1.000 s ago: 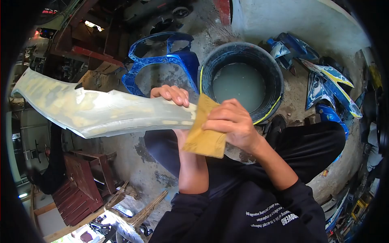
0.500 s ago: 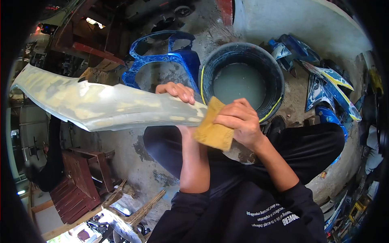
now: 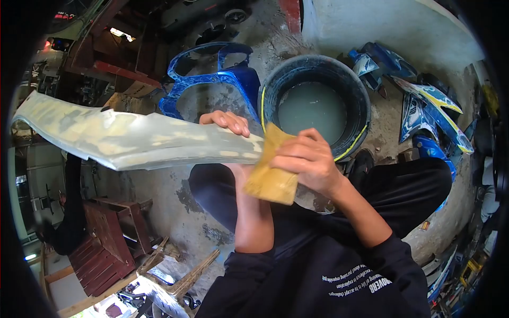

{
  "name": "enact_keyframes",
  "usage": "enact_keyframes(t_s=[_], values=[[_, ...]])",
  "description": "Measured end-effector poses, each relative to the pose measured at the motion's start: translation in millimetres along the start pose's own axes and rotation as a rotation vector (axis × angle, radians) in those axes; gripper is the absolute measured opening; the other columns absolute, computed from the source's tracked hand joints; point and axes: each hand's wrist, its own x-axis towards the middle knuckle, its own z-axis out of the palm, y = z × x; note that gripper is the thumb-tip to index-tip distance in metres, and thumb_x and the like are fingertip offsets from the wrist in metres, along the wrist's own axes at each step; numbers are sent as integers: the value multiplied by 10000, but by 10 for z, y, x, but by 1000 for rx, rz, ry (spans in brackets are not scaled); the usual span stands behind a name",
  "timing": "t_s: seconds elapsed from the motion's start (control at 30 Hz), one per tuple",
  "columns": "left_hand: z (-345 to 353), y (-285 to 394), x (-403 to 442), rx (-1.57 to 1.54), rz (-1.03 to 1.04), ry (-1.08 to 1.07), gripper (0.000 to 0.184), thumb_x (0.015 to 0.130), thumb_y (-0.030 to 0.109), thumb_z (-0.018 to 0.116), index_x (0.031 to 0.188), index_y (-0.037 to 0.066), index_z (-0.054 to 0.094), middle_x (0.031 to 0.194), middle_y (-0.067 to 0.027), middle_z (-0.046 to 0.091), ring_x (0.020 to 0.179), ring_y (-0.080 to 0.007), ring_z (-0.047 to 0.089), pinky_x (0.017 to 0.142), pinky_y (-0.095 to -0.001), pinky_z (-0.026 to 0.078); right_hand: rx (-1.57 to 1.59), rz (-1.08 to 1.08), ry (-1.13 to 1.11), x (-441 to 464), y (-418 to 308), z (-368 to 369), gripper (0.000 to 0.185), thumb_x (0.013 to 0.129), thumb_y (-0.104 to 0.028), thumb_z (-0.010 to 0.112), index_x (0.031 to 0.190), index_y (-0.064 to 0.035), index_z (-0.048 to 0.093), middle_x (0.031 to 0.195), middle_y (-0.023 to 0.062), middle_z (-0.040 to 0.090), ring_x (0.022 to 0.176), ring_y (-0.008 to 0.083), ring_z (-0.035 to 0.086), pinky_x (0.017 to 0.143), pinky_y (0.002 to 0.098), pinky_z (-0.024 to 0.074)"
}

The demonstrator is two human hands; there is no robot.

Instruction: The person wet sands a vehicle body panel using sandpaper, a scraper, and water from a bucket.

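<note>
A long, curved motorcycle body panel (image 3: 132, 135), patchy in grey and cream, stretches across the left half of the view. My left hand (image 3: 225, 122) grips it near its right end, fingers curled over the far edge while the wrist passes underneath. In my right hand (image 3: 310, 161) is a folded sheet of yellow sandpaper (image 3: 271, 177), held between thumb and fingers. The sandpaper lies against the panel's right tip and covers it. Its lower part hangs below the panel edge, a little blurred.
Just beyond my hands stands a black tub (image 3: 270, 74) of cloudy water. A blue panel frame (image 3: 246, 85) lies on the floor left of it. Blue, white and yellow panels (image 3: 437, 114) lie at the right. A dark red wooden stool (image 3: 103, 249) is at lower left.
My right hand and the sandpaper have shifted slightly left and down along the panel's tip. The panel and my left hand have moved only a little to the left.
</note>
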Motion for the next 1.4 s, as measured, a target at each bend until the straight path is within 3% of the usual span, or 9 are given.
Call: enact_keyframes(t_s=[0.1,0.3,0.37,0.57,0.77,0.9,1.03,1.3,1.4], values=[[18,-40,-28,-48,-19,41,376,945,367,570,967,-4,512,778,-152,594,662,-240,591,618,-321,472,-47,79,-28,-76,74,-59,270,657,-41,708,906,-145,704,835,-23,660,786,146,647,751,313,454],[-21,13,-12,5,22,-10,372,953,364,554,969,-5,511,787,-160,599,676,-241,600,617,-328,476,38,-2,29,-3,-20,30,270,662,-8,688,896,-141,710,830,-26,666,779,142,643,749,311,446],[-21,3,-20,-67,-15,-24,377,952,365,553,976,-9,512,794,-168,599,703,-247,606,630,-329,478,-22,108,-22,-219,132,-13,227,642,-47,734,859,-110,709,822,6,663,781,159,651,718,319,441],[5,-16,-17,2,6,22,413,966,392,516,964,-21,518,762,-177,596,649,-254,595,593,-321,480,32,6,16,99,-119,-2,286,638,9,688,877,-144,721,863,-18,678,789,155,646,764,330,461],[38,-95,-43,-34,21,36,414,966,392,521,960,-22,514,747,-167,590,652,-260,598,597,-331,489,-5,126,5,-184,76,-67,329,612,46,658,893,-115,718,839,-5,671,800,168,641,737,319,444],[26,-93,-27,49,69,-1,391,966,371,530,992,-19,501,755,-165,587,649,-262,596,618,-323,491,14,-25,11,131,-163,-5,298,623,-17,697,898,-130,721,843,-17,671,809,161,641,747,310,450],[28,-111,-86,-20,25,96,365,969,358,535,998,-5,498,776,-154,593,654,-242,596,629,-326,490,-6,89,-4,-119,14,-64,290,643,-17,689,906,-134,716,857,-15,675,817,157,644,751,300,454],[-56,-73,-30,14,35,-43,372,969,356,544,1005,-12,498,798,-158,598,673,-241,598,637,-337,500,54,46,50,51,-40,5,304,637,18,691,901,-128,728,858,-4,690,791,173,645,737,308,456],[-1,-104,-82,-1,35,38,371,967,355,550,1007,-10,496,800,-155,596,683,-241,600,640,-326,498,17,133,-18,-121,64,-68,290,641,20,685,892,-121,716,854,-4,684,784,173,645,724,311,458]])
